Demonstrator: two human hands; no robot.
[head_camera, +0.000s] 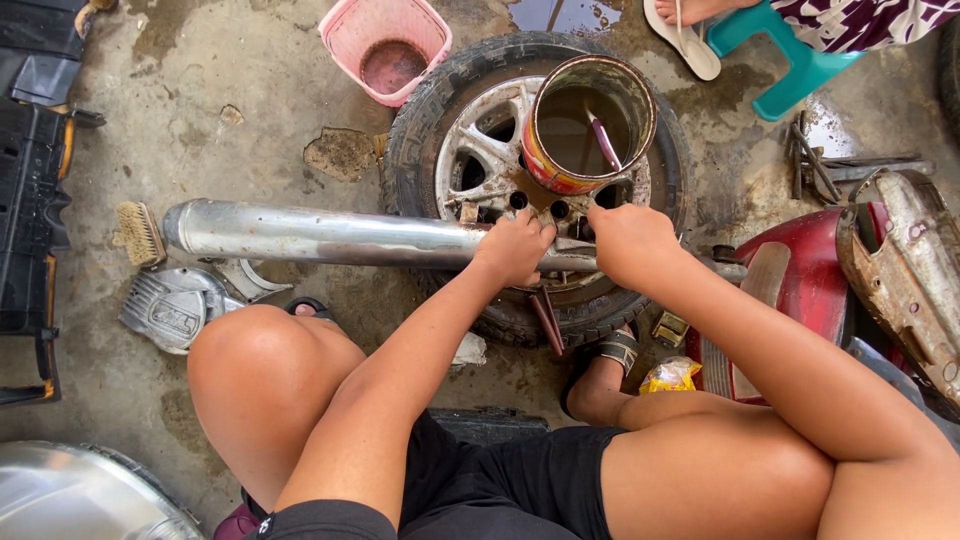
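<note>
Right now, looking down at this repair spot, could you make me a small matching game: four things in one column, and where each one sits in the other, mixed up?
Things:
1. rusty can
2. pink basket
3. scrub brush
4. metal exhaust pipe

Places:
A. on the concrete floor, just past the pipe's rounded end
B. on top of the wheel, with a stick in it
C. on the floor by the tyre, at the upper edge of the view
D. lying across the wheel, with both hands at it

Pairs: 1-B, 2-C, 3-A, 4-D. The left hand and right hand are on the pipe's narrow end.
</note>
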